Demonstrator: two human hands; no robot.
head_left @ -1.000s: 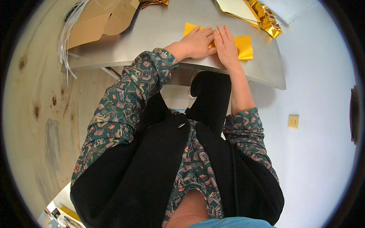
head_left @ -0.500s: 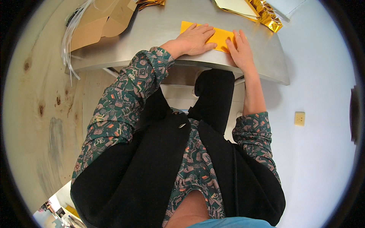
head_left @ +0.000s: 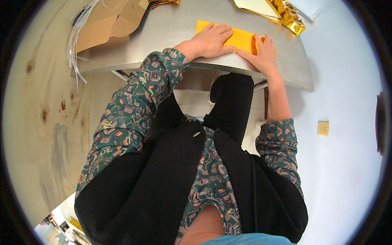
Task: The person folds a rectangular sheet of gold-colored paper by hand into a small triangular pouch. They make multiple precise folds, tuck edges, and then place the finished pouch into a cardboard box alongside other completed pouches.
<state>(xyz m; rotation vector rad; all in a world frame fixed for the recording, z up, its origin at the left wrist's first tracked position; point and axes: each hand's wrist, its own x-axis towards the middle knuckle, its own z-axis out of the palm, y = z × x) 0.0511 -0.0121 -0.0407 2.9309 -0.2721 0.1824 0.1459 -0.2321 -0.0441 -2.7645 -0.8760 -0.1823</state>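
Nearest to me was my own black vest (head_left: 134,196), with my patterned sleeves (head_left: 128,108) reaching forward from it to the grey metal bench (head_left: 171,43). Just past the bench's near edge lay a yellow sheet (head_left: 243,39), flat and longer from side to side than it was deep, and both my hands were on it. My left grip (head_left: 210,42) was wide, palm down over the sheet's left part, the fingers stretched out and the thumb pointing right along its near edge. My right grip (head_left: 263,56) was open too, the thumb out to the left and the fingers spread, set on the right end of the sheet, where a darker orange shade showed beside them. My two thumb tips came close together; whether they touched, I could not tell. Neither grip was closed around anything. Farther off to the left sat a brown cardboard box (head_left: 116,26) with slanting flaps; I could not make out what was in it. White strips (head_left: 75,43) hung down along its left side. Beyond, some gold foil (head_left: 161,3) lay at the top, and to the right were cream sheets (head_left: 259,7) with a crinkled gold fringe (head_left: 292,18) beside them.
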